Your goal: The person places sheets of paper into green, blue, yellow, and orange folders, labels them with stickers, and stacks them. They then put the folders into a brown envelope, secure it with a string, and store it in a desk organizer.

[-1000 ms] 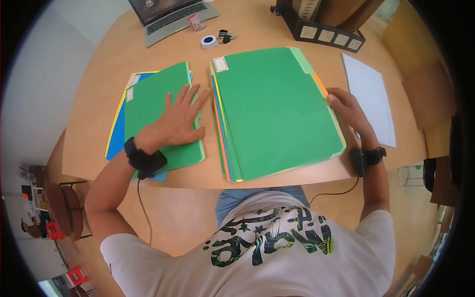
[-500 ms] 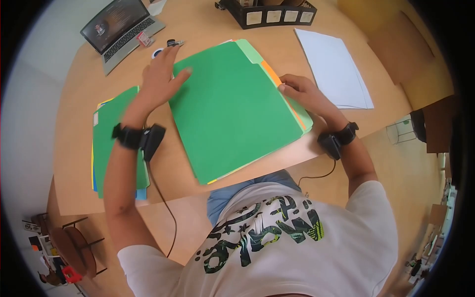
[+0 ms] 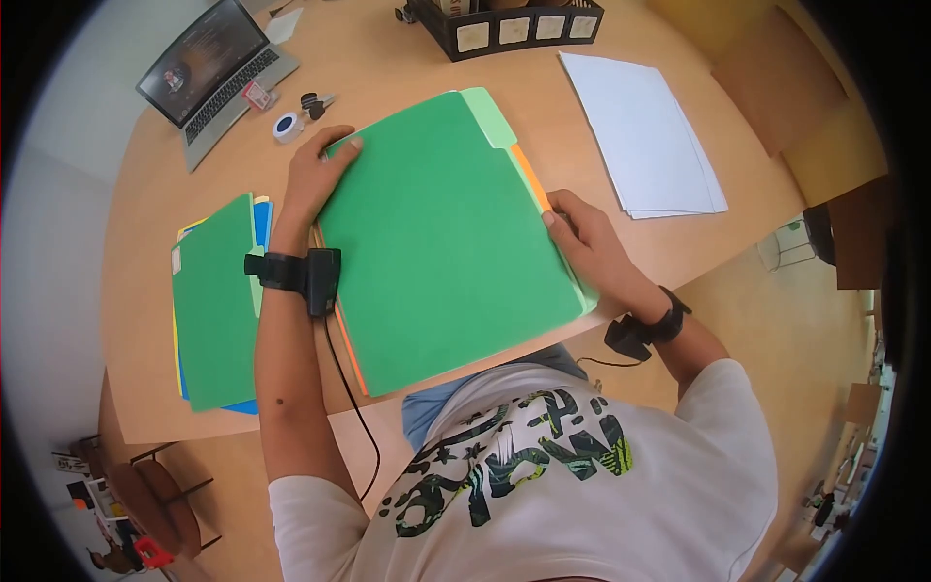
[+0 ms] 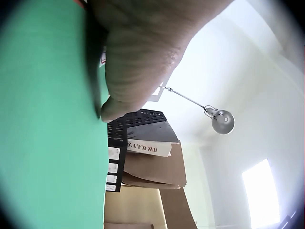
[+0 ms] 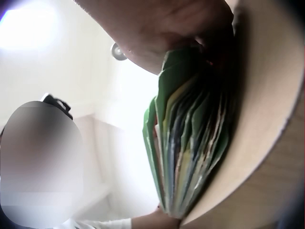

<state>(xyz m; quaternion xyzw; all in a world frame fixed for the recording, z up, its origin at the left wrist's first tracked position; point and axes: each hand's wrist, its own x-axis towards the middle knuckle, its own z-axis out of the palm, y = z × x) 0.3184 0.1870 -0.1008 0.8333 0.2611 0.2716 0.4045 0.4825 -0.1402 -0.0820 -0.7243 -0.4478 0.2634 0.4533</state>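
A thick stack of file folders (image 3: 441, 247), green on top with orange edges showing, lies at the middle of the table. At its upper left corner my left hand (image 3: 315, 179) grips the edge, thumb on the green cover and fingers hidden. My right hand (image 3: 593, 242) holds the right edge just below the light green tab, thumb on top. From the right wrist view the stack (image 5: 183, 138) shows edge-on, its green, yellow and dark layers fanned apart. A smaller pile of folders (image 3: 215, 301), green over blue and yellow, lies to the left of my left forearm.
White sheets (image 3: 645, 141) lie at the right. A black desk organizer (image 3: 514, 29) stands at the back, and an open laptop (image 3: 215, 73) at the back left. Near it are a tape roll (image 3: 287, 127) and black clips (image 3: 312, 105). The table's front edge is close to my body.
My left hand has left the smaller pile and moved over to the thick stack's upper left corner, taking hold there. The stack has shifted slightly, and the head view has turned right.
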